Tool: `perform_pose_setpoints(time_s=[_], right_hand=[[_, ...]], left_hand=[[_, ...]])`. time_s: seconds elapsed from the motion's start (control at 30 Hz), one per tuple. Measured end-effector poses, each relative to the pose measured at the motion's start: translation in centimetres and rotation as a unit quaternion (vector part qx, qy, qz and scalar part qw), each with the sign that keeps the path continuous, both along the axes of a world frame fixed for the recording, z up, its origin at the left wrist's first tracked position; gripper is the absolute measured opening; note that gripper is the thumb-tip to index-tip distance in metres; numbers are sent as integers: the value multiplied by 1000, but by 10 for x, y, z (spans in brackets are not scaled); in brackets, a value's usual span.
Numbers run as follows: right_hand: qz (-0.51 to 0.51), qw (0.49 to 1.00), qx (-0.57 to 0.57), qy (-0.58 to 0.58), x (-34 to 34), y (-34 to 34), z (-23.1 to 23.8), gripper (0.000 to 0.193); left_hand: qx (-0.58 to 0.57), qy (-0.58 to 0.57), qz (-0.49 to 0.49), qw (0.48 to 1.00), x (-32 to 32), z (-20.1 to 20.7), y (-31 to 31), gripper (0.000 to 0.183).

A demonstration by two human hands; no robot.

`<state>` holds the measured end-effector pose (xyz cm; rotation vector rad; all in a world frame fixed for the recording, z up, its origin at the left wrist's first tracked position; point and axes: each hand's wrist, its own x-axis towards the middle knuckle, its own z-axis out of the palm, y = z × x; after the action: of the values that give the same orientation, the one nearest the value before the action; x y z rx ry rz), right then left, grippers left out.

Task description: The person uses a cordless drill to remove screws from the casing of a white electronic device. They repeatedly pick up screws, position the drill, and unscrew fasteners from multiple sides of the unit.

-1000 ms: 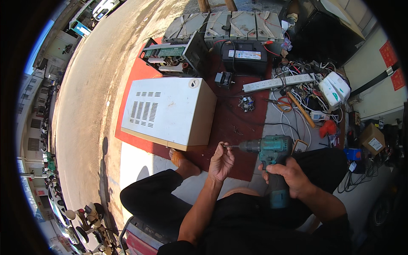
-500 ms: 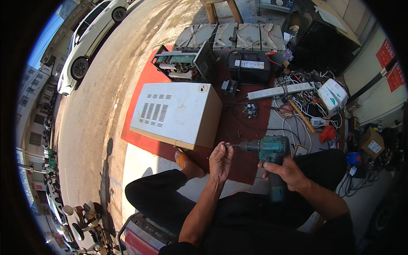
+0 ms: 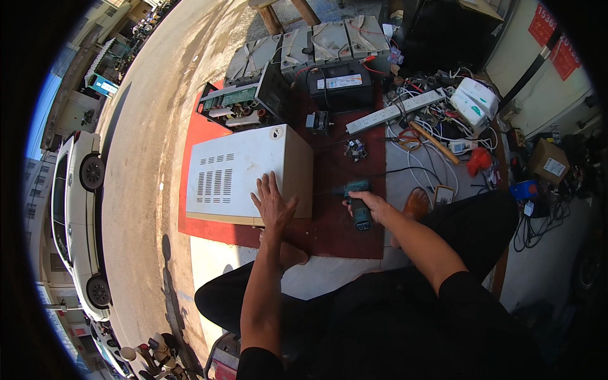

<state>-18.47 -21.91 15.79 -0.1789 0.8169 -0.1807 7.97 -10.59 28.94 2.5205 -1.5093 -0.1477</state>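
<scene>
My left hand (image 3: 275,202) lies with fingers spread on the top of a white metal case (image 3: 247,166) with rows of vent slots. The case rests on a red mat (image 3: 342,244). To its right, my right hand (image 3: 368,206) grips a teal and black cordless drill (image 3: 359,197). The drill's front points left toward the side of the case, and its tip is too dark to make out. Just beyond the drill lies a small cluster of metal parts (image 3: 355,150), with a small black boxy part (image 3: 318,122) farther back.
Behind the case sits an opened unit with circuit boards (image 3: 237,104). A black battery (image 3: 342,87) and a row of grey batteries (image 3: 330,43) stand at the back. A white power strip (image 3: 396,111), tangled cables and a yellow-handled tool (image 3: 435,143) lie right. A white car (image 3: 79,215) stands left.
My left hand has left the drill's tip and now lies on the case. My right hand has carried the drill forward and left, toward the case's right side. The view has shifted.
</scene>
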Motion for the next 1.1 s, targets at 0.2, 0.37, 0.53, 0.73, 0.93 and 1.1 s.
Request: perform_pose_setpoints(time_s=[0.2, 0.37, 0.53, 0.73, 0.93, 1.1], right_hand=[[-77, 993, 86, 16, 15, 38, -77, 41], [-80, 993, 85, -4, 23, 51, -92, 35], [-108, 989, 96, -14, 22, 56, -93, 36], [-95, 991, 97, -13, 20, 52, -95, 37], [-81, 990, 109, -29, 20, 48, -99, 37], [-83, 990, 110, -13, 20, 49, -101, 36]], left_hand=[[32, -77, -19, 996, -3, -18, 2, 107], [53, -76, -18, 996, -3, -14, -1, 109], [42, -69, -17, 997, -2, -16, -1, 111], [42, -66, -16, 997, -1, -18, -1, 112], [29, -73, -22, 997, 0, -19, 1, 111], [27, -66, -22, 997, -1, -19, 1, 111]])
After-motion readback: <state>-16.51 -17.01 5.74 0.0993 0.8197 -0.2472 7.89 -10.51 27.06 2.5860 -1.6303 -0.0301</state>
